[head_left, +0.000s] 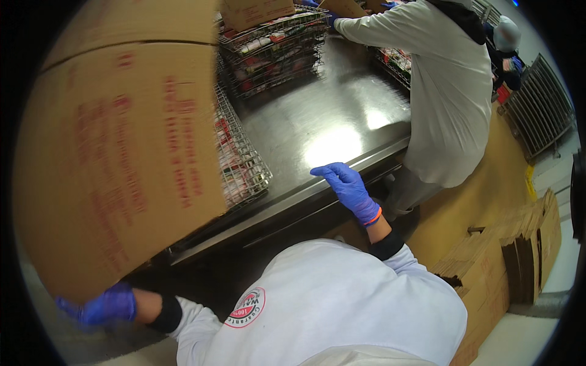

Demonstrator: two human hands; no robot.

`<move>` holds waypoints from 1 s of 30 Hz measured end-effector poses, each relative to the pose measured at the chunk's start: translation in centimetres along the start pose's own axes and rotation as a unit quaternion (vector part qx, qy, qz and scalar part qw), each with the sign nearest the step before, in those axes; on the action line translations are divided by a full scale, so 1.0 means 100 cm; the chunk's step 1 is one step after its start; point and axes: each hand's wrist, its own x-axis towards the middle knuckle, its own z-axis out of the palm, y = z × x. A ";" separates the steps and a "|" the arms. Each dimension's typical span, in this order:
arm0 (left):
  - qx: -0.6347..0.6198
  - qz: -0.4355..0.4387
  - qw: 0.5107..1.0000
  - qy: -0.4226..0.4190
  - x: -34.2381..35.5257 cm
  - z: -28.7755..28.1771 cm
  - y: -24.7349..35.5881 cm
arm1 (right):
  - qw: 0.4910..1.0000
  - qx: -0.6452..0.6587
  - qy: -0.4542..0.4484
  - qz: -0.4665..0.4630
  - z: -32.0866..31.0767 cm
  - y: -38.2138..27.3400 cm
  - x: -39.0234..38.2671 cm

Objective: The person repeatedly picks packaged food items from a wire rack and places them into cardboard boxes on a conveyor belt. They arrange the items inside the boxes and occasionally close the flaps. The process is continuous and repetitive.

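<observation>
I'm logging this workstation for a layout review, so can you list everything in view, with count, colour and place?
Large cardboard box: one, brown with red print, left, tilted over the table edge.
Metal table: one, shiny grey, centre.
Wire baskets: several, grey, holding red and white packs, on the table's far and left parts.
Smaller cardboard boxes: two, brown, top, on the far baskets.
Flattened cartons: a stack, brown, lower right on the floor.
Co-worker: one, pale top, blue gloves, far side of the table.
Metal grille: one, grey, far right.
Left hand: blue glove, at the large box's lower corner.
Right hand: blue glove, open, raised over the table edge.
</observation>
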 end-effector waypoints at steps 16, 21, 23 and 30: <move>-0.549 -0.133 0.699 -0.439 -0.213 0.177 0.250 | 0.904 -0.119 0.033 -0.410 -0.078 -0.074 0.156; -0.453 -0.184 0.707 -0.511 -0.237 0.212 0.233 | 0.908 -0.121 0.085 -0.392 -0.080 -0.086 0.147; -0.420 -0.047 0.762 -0.491 -0.226 0.219 0.221 | 0.909 -0.126 0.080 -0.389 -0.099 -0.082 0.139; -0.240 0.314 0.678 -0.620 -0.221 0.283 0.243 | 0.803 -0.292 0.283 -0.436 -0.149 -0.092 0.128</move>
